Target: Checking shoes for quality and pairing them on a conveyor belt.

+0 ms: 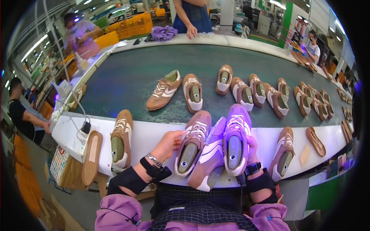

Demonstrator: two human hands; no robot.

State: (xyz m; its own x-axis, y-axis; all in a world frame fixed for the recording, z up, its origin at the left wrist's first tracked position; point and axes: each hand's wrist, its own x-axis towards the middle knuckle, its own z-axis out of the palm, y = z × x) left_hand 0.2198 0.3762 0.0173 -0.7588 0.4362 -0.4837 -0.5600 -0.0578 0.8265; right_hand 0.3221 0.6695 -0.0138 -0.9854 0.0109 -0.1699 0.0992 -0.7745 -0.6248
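Note:
Three brown sneakers with white stripes and laces and green lasts inside are bunched at the white table edge in front of me. My left hand [169,145] grips the outer side of the left sneaker [198,127], its fingertips partly hidden by the shoe. On the other side my right hand [252,148] is closed round the right sneaker [237,123], which is lit purple; most of these fingers are hidden behind it. Between the two, a third sneaker [208,163] lies tilted on its side, its sole partly visible.
A single sneaker [121,140] and a loose sole [92,158] are on the left. Another sneaker [283,152] and a sole [316,141] lie on the right. Several sneakers stand on the dark green belt [127,73]. A person in a blue garment [196,19] stands across it.

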